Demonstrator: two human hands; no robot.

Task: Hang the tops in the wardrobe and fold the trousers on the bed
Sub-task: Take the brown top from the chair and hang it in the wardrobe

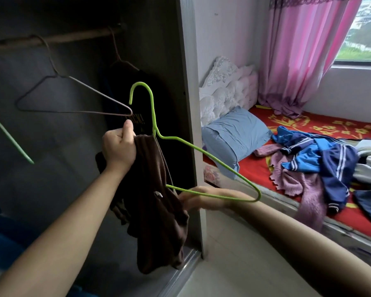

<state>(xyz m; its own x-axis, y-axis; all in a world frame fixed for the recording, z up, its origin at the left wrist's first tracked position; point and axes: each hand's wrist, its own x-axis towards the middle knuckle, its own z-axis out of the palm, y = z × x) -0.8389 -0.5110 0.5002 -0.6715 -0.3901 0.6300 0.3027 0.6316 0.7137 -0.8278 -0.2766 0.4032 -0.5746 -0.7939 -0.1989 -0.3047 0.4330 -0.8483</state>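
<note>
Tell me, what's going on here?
A person at the wardrobe is fitting a dark brown top onto a green hanger. The left hand grips the top near the hanger's neck; the right hand reaches to the fabric lower down, its grip blurred. The hanger is not on the rail yet. More clothes lie heaped on the bed.

We gripped the brown garment [156,211] in our raised left hand [119,146], thumb on top; our right hand [193,198] was lower, fingers outstretched.

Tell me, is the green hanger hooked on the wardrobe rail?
No, the green hanger is off the rail, its hook free in the air above the left hand.
</note>
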